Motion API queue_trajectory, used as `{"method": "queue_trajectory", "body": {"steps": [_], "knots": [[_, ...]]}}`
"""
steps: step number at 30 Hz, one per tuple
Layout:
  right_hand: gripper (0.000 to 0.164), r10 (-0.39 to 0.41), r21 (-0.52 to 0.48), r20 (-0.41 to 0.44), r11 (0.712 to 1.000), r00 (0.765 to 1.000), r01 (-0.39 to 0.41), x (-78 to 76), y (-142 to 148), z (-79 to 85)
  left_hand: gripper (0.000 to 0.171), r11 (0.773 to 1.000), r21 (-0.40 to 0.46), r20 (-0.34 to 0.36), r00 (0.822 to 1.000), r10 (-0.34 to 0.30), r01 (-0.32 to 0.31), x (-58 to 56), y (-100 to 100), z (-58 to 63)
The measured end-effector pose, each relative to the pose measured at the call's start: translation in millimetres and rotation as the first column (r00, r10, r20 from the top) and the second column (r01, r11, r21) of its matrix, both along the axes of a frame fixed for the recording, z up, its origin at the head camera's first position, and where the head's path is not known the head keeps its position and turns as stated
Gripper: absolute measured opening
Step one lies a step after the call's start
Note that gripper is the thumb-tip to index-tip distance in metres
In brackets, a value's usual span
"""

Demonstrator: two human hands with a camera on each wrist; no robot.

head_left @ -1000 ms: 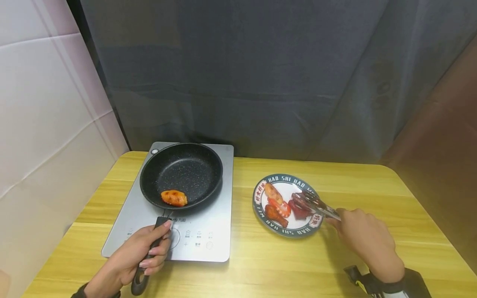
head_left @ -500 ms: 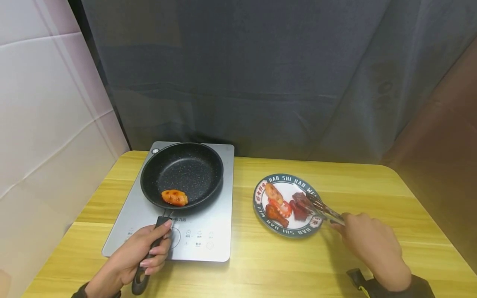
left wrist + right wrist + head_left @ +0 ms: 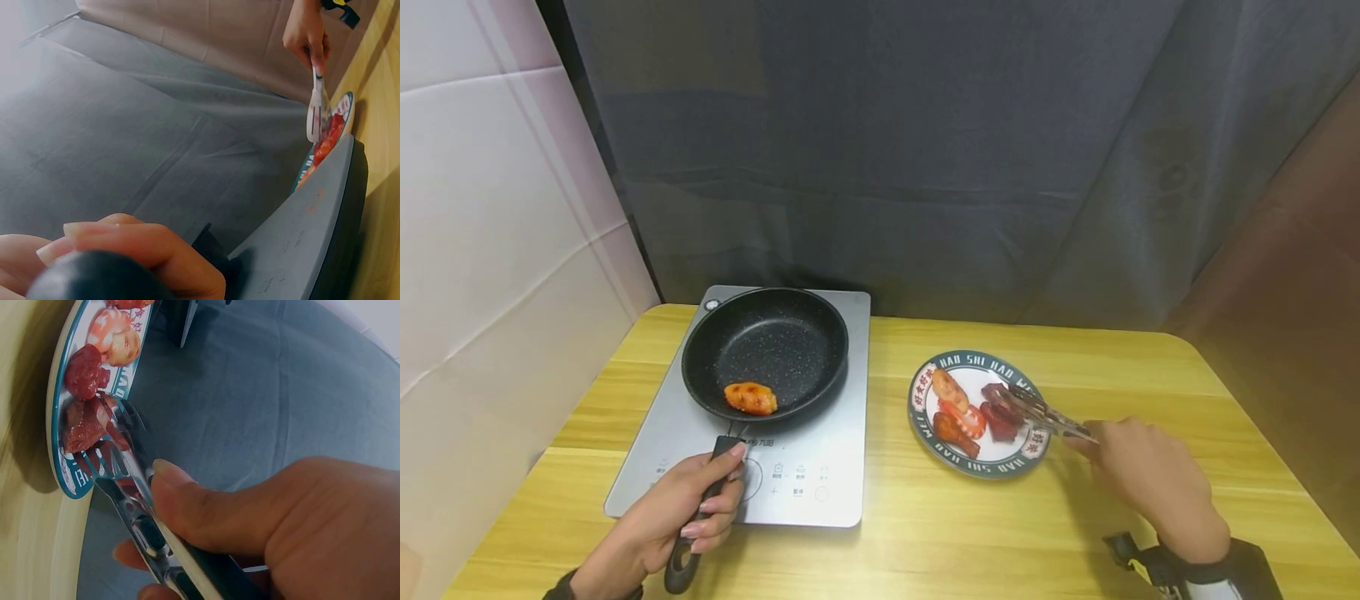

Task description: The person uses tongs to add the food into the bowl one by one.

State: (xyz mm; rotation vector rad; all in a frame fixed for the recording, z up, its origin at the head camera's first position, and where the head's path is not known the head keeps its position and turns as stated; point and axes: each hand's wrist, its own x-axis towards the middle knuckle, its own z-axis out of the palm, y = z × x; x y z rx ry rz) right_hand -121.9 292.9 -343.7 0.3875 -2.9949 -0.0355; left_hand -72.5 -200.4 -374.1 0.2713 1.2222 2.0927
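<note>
My left hand (image 3: pixel 681 508) grips the black handle of a frying pan (image 3: pixel 782 350), which sits on a silver induction cooktop (image 3: pixel 827 500). One browned chicken wing (image 3: pixel 751 398) lies at the pan's near side. Over at the plate (image 3: pixel 992 468), my right hand (image 3: pixel 1150 479) holds metal tongs (image 3: pixel 1052 417). In the right wrist view the tongs' ends are spread beside a dark red meat piece (image 3: pixel 82 428); whether they touch it I cannot tell. A second red meat piece (image 3: pixel 84 372) lies against it. A drumstick (image 3: pixel 955 435), a shrimp (image 3: pixel 964 418) and another wing (image 3: pixel 950 388) share the plate.
The wooden table (image 3: pixel 895 567) carries cooktop and plate, with a bare strip between them. A dark grey curtain (image 3: pixel 925 167) closes off the back. Pale fabric (image 3: pixel 497 250) stands at the left and brown fabric (image 3: pixel 1292 317) at the right.
The tongs drew back slightly to the right from the meat, then came forward over it again. Left hand, pan and wing have stayed put.
</note>
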Motion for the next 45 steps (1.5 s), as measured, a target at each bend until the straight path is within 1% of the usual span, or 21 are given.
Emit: {"method": "queue_trajectory", "body": {"steps": [2,7,9,15,24,29,32,36,39,45], "knots": [[0.035,0.003,-0.003,-0.003,1.0,1.0,-0.003,-0.7,1.3,0.6,0.039,1.0,0.011,0.001,1.0,-0.006,0.006,-0.3,0.3,-0.2],[0.032,0.019,-0.004,-0.059,1.0,0.998,-0.019,-2.1,2.4,2.9,0.039,1.0,0.014,-0.004,1.0,-0.008,0.008,-1.3,0.1,0.1],[0.031,0.022,-0.008,-0.067,1.0,0.997,-0.023,-2.5,2.5,3.7,0.04,1.0,0.009,-0.006,1.0,-0.007,0.007,-1.6,-0.2,0.4],[0.027,0.007,-0.026,-0.024,1.0,1.0,-0.008,-3.1,0.5,4.9,0.039,1.0,-0.004,-0.002,1.0,-0.002,0.002,-2.2,-0.2,0.5],[0.032,-0.033,-0.031,0.014,0.999,0.999,0.033,-4.1,-5.0,0.5,0.04,1.0,-0.009,0.0,1.0,-0.001,0.001,-2.1,0.2,1.4],[0.036,-0.034,-0.04,0.012,0.999,0.999,0.035,-5.7,-10.0,0.3,0.041,1.0,-0.028,0.013,1.0,0.007,-0.006,-1.6,-0.1,1.6],[0.037,-0.024,-0.041,-0.001,0.999,1.0,0.024,-7.7,-11.7,1.0,0.04,1.0,-0.023,0.02,1.0,0.009,-0.008,-1.3,-0.2,0.6],[0.031,-0.014,-0.048,-0.001,0.999,1.0,0.014,-11.7,-10.5,0.9,0.039,1.0,0.0,0.028,1.0,0.003,-0.003,-1.1,-0.3,-1.0],[0.028,-0.006,-0.054,0.006,0.998,1.0,0.006,-13.3,-8.5,0.8,0.04,1.0,0.009,0.02,1.0,-0.003,0.003,-1.0,-0.6,-2.0],[0.027,0.007,-0.055,-0.012,0.998,1.0,-0.007,-12.3,-6.1,3.1,0.04,1.0,0.011,0.013,1.0,-0.009,0.009,-0.8,-0.5,-1.9]]}}
